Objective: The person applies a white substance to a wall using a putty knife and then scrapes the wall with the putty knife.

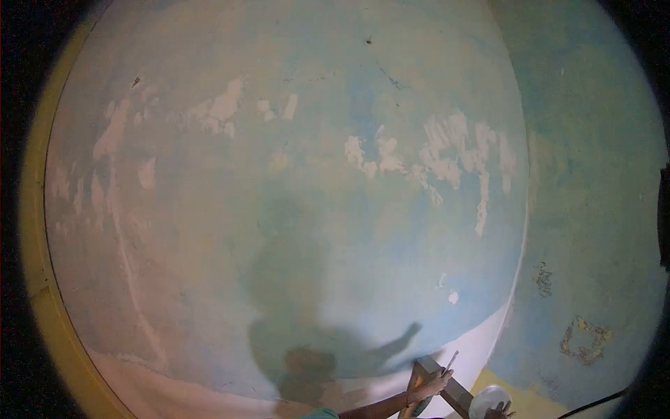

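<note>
Patchy blue-green and pinkish plaster wall (209, 251), flecked with bare white scuffs, fills most of the view, meeting a greener side wall (586, 223) at a corner on the right; a shadow (289, 272) falls across its lower middle. All the handling sits low and right of centre. An arm in a green sleeve (321, 414) reaches rightward from the bottom edge, and its left hand (434, 385), with a dark band (407, 400) at the wrist, has its grip closed round a thin, pale, stick-like tool (453, 360). This tool's long axis slants up and to the right, its free end clear of the fingers and lying over the white lower strip of wall. Just to the right and lower is a round white dish (486, 397), well nearer the right hand (500, 410), whose fingers overlap its lower right part. Between tool and dish runs a dark, straight beam (457, 397), slanting down to the right.

Whether the right grip clasps the dish or only touches it, I cannot tell: the bottom edge cuts that hand off. What the dish contains, and the tool's exact kind, are also unclear.
</note>
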